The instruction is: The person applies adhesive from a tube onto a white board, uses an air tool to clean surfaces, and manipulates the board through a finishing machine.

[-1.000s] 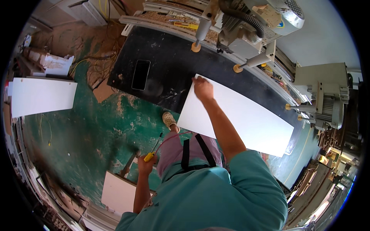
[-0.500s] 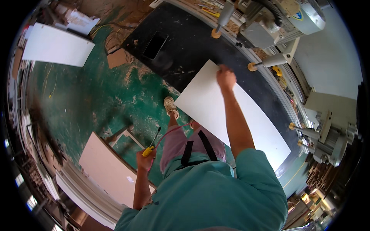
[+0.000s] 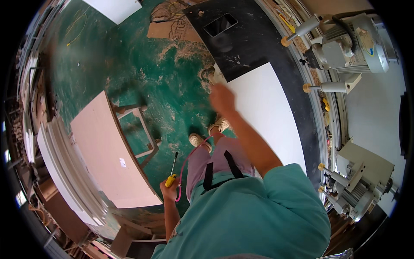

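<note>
My left hand hangs by my hip and grips a screwdriver with a yellow handle, its shaft pointing away from me over the green floor. My right hand is stretched forward, blurred, at the near left edge of a long white panel that lies on a black worktable. Whether the fingers touch or grip the panel cannot be told. My shoes stand on the floor below the table's edge.
A pale board rests on a stand at my left, over a stack of white panels. Drilling machinery and a grey unit line the table's far side. A cardboard scrap and another white panel lie on the dusty floor.
My view has swung left and down, bringing the pale board on the left into sight. My right hand has slid from the panel's far edge toward its near left edge. The screwdriver stays in my left hand.
</note>
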A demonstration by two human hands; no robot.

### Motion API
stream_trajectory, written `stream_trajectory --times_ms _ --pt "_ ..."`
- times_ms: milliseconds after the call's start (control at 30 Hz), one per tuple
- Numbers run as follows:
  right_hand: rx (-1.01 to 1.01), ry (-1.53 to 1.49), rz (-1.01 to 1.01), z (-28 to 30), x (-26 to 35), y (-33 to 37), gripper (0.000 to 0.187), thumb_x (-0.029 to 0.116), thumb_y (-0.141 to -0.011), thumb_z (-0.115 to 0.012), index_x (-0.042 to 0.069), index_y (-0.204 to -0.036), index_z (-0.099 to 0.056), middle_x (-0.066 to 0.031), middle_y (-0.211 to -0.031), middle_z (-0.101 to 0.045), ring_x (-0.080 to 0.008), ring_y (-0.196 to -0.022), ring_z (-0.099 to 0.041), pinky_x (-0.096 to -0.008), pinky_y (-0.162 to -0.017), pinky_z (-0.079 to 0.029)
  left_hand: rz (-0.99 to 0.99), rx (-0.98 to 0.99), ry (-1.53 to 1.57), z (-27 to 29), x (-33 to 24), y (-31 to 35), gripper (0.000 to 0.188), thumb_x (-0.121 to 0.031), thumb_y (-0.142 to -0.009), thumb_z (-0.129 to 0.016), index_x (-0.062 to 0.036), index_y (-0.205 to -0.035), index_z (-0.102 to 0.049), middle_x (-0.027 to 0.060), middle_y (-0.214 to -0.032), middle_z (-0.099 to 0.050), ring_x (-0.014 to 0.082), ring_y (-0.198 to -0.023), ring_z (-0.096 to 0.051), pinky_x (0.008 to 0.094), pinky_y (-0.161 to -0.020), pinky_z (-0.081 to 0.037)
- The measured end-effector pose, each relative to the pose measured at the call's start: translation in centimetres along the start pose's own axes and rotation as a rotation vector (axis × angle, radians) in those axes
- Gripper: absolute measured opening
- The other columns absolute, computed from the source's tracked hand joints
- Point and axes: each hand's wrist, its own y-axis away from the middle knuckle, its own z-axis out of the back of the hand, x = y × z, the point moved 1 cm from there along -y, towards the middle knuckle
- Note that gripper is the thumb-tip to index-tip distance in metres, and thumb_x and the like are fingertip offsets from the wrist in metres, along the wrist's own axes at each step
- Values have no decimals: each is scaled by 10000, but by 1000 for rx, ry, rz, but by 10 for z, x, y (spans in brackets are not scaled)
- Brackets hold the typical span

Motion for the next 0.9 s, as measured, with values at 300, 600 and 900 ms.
stream_trajectory --times_ms 300,600,900 --pt "179 427 380 29 -26 -26 233 65 -842 -542 131 -992 -708 -75 -949 -634 -281 -901 -633 -437 -746 -531 -24 -105 63 13 79 66 230 -172 -784 -723 25 -684 -656 38 -588 -618 106 -548 -579 271 -542 -456" --pt "539 571 821 67 -48 69 243 67 -787 -584 195 -926 -736 -54 -965 -642 -301 -964 -640 -428 -723 -539 -98 -50 5 51 130 118 240 -185 -792 -710 23 -689 -650 39 -569 -603 103 -540 -569 264 -535 -444" --pt "518 363 437 157 -169 435 264 116 -879 -653 198 -1129 -680 -62 -914 -676 -251 -858 -660 -382 -781 -563 -202 115 -158 37 165 142 263 -206 -788 -726 22 -684 -645 61 -571 -609 113 -538 -580 287 -526 -431"
